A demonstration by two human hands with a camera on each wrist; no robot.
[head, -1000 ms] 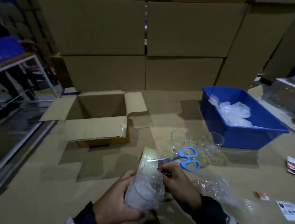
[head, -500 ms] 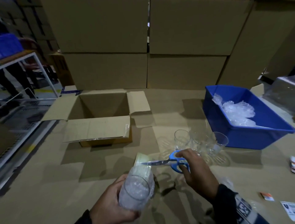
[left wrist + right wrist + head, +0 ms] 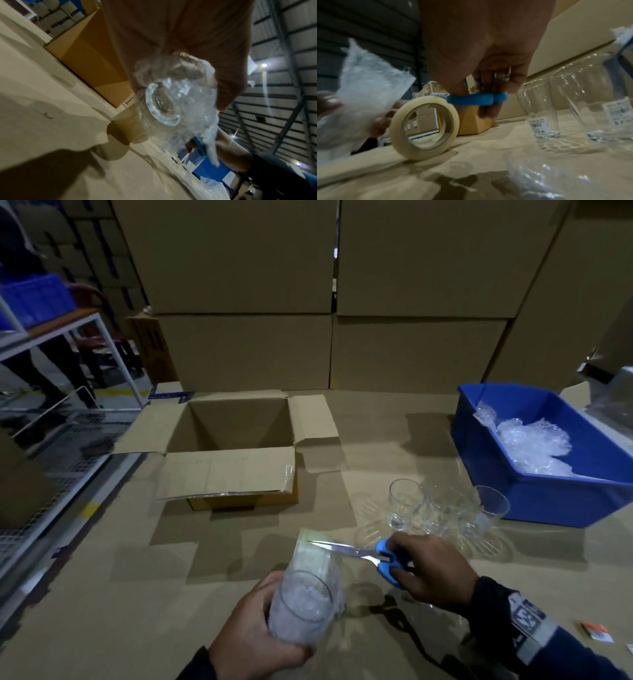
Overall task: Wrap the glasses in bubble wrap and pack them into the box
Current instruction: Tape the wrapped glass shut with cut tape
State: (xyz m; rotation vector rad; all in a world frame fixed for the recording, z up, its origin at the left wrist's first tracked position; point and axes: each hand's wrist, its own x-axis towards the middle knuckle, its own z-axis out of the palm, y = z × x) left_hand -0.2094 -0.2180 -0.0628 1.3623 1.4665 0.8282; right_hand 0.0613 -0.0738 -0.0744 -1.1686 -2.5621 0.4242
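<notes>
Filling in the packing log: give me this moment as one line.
left hand holds wrapped glass | right hand holds scissors at tape roll | box open | bare glasses waiting

The glasses [image 3: 406, 503] were clear and shiny, the box [image 3: 226, 474] was dull brown cardboard, and the scissors [image 3: 363, 554] had shiny metal blades.

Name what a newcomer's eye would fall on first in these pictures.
The left hand grips a bubble-wrapped glass near the front. Beside it, the right hand holds blue-handled scissors over a tape roll. An open cardboard box waits behind them.
</notes>
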